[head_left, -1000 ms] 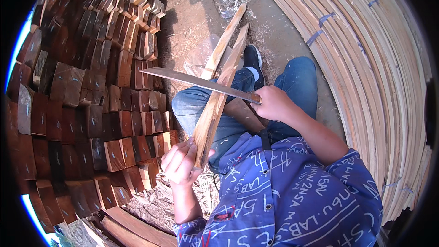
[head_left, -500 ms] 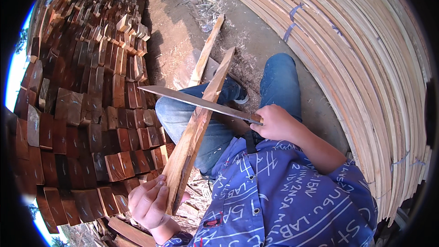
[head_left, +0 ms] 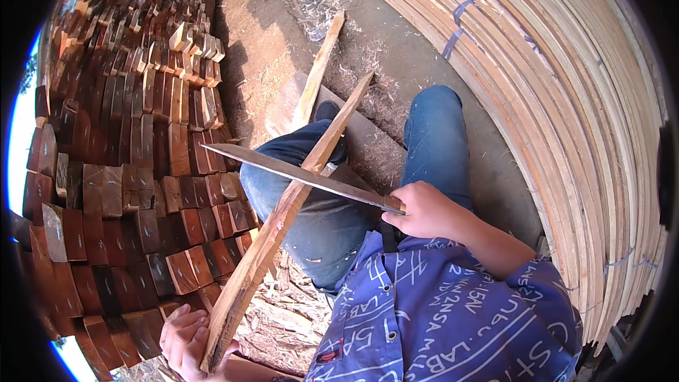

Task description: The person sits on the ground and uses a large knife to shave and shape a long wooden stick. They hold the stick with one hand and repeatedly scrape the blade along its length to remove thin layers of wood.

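My left hand (head_left: 185, 343) is closed round the near end of a long, rough wooden strip (head_left: 272, 228) at the lower left. The strip slants up and away to the right, across my bent left leg. In my right hand (head_left: 426, 210) is the handle of a machete (head_left: 304, 174) with a long, straight blade. That blade lies across the strip above the left knee, its tip pointing left. Whether its edge bites into the wood cannot be made out. Beyond the knee, a second wooden strip (head_left: 318, 71) rests at a slant.
Stacked blocks of reddish-brown timber (head_left: 141, 198) rise on the left. Along the right lie bundles of long pale wooden strips (head_left: 566, 134), tied with blue bands (head_left: 463, 10). Wood shavings (head_left: 290, 304) cover the ground under my left leg, with more scraps ahead.
My left hand has moved down and left, drawing the strip's near end with it. The strip has rolled to show another face. The machete has shifted slightly left and still crosses it.
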`<act>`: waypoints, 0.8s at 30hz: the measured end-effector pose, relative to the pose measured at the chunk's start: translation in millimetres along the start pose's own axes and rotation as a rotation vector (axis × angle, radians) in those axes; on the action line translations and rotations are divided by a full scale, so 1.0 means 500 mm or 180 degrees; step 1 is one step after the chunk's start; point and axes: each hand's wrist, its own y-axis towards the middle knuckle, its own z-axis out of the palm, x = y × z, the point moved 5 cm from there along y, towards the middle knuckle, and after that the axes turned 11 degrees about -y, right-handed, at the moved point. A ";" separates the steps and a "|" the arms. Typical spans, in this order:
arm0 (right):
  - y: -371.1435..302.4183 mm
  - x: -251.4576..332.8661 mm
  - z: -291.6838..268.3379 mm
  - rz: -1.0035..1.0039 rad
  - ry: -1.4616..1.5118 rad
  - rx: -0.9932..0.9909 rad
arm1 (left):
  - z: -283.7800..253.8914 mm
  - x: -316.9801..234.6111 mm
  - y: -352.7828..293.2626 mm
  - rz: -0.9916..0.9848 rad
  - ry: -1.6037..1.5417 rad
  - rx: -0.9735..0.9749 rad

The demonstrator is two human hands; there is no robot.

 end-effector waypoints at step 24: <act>0.079 0.040 -0.001 0.0220 -0.0020 -0.0327 | -0.014 0.015 0.096 -0.0343 -0.0647 0.1989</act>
